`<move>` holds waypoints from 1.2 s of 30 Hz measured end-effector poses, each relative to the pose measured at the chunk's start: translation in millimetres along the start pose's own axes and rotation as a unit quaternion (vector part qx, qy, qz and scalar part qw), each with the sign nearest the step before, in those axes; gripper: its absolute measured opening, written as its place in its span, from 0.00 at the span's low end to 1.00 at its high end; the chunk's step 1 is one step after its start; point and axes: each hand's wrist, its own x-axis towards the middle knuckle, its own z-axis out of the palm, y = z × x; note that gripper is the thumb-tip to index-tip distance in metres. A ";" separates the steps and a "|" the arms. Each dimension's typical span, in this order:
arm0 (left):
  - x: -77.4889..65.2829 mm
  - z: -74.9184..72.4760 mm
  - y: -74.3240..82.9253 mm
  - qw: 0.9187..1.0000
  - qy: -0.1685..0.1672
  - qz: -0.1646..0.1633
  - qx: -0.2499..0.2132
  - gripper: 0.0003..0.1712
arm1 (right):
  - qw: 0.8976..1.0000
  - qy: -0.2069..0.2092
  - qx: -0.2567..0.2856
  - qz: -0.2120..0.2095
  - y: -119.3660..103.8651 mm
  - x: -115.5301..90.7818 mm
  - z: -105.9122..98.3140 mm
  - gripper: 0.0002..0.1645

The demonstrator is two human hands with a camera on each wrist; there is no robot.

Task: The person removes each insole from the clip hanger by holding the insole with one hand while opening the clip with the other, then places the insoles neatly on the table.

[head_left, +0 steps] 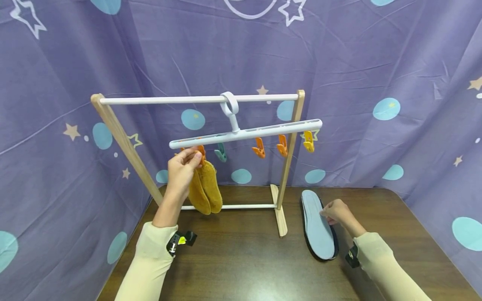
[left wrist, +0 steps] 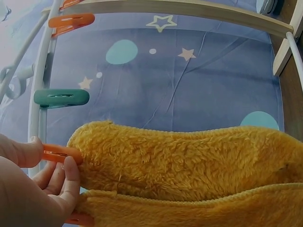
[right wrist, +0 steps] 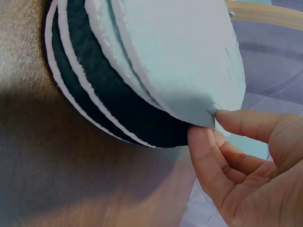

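A pair of fuzzy mustard-yellow insoles (head_left: 211, 186) hangs side by side below the left end of a white clip hanger (head_left: 260, 132). My left hand (head_left: 182, 171) is at their upper end. Between its thumb and fingers it pinches an orange clothespin (left wrist: 64, 153), which meets the end of one insole. Over on the right, a light-blue insole (head_left: 319, 228) tops a stack on the table. My right hand (head_left: 338, 214) pinches its edge, with the thumb on top and the fingers beneath. Dark insoles with pale edges (right wrist: 113, 80) show under it in the right wrist view.
The hanger hooks over the top bar (head_left: 162, 100) of a wood-and-white rack and tilts, left end lower. From it hang a teal clothespin (head_left: 221, 152), two orange ones and a yellow clothespin (head_left: 308, 141). The rack's wooden foot (head_left: 280, 217) stands left of the stack. A patterned purple curtain (head_left: 357, 62) surrounds the table.
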 end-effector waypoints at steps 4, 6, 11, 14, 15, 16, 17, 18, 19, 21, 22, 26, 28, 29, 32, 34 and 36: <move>-2.0 0.9 0.9 1.000 0.008 -0.002 0.004 0.20 | 1.000 -0.002 0.004 0.002 -0.5 -2.7 0.7 0.07; -3.1 1.0 1.5 1.000 0.010 -0.001 0.005 0.20 | 1.000 -0.002 0.006 0.004 -1.2 -4.5 0.9 0.07; -4.4 1.2 2.6 1.000 0.012 -0.004 0.012 0.20 | 1.000 -0.001 0.006 0.001 -3.2 -7.4 1.3 0.07; -5.3 1.6 4.3 1.000 0.009 -0.008 0.020 0.20 | 1.000 0.000 0.004 -0.001 -3.2 -7.9 1.6 0.07; -5.6 1.7 5.1 1.000 0.006 -0.009 0.022 0.19 | 1.000 0.000 0.005 -0.002 -2.8 -7.8 1.6 0.07; -6.0 1.8 6.1 1.000 0.004 -0.009 0.024 0.19 | 1.000 0.001 0.006 -0.002 -2.4 -7.5 1.7 0.07; -6.4 2.0 6.9 1.000 0.001 -0.010 0.026 0.19 | 1.000 0.001 0.007 -0.002 -1.8 -7.2 1.8 0.08; -6.6 2.1 7.7 1.000 -0.001 -0.012 0.026 0.19 | 1.000 0.001 0.007 -0.004 -1.5 -7.0 1.8 0.08; -6.9 2.2 8.5 1.000 -0.005 -0.011 0.025 0.19 | 1.000 0.001 0.007 -0.006 -1.1 -6.7 1.7 0.08; -7.1 2.2 9.6 1.000 -0.011 -0.010 0.023 0.19 | 1.000 0.001 0.008 -0.005 -0.6 -6.0 1.5 0.07; -7.3 2.0 10.2 1.000 -0.014 -0.008 0.022 0.19 | 1.000 0.001 0.008 -0.005 -0.3 -5.5 1.4 0.07; -8.6 0.8 13.0 0.999 -0.027 -0.004 0.027 0.19 | 1.000 0.000 0.010 -0.006 -1.0 -6.0 0.5 0.08; -9.6 0.0 14.5 0.999 -0.031 -0.004 0.043 0.20 | 1.000 -0.001 0.014 -0.007 -1.0 -6.5 0.2 0.08; -10.2 -0.4 15.1 0.998 -0.032 -0.004 0.056 0.20 | 1.000 -0.002 0.016 -0.008 -1.3 -7.1 0.0 0.09; -11.6 -1.6 16.7 0.995 -0.037 -0.005 0.094 0.21 | 1.000 -0.002 0.018 -0.007 -1.5 -7.9 -0.4 0.10; -12.6 -2.1 17.8 0.993 -0.041 -0.006 0.113 0.22 | 1.000 -0.001 0.018 -0.008 -2.1 -8.5 -0.7 0.11; -12.8 -2.3 18.3 0.992 -0.045 -0.009 0.119 0.22 | 1.000 -0.001 0.016 -0.009 -2.9 -9.0 -1.0 0.10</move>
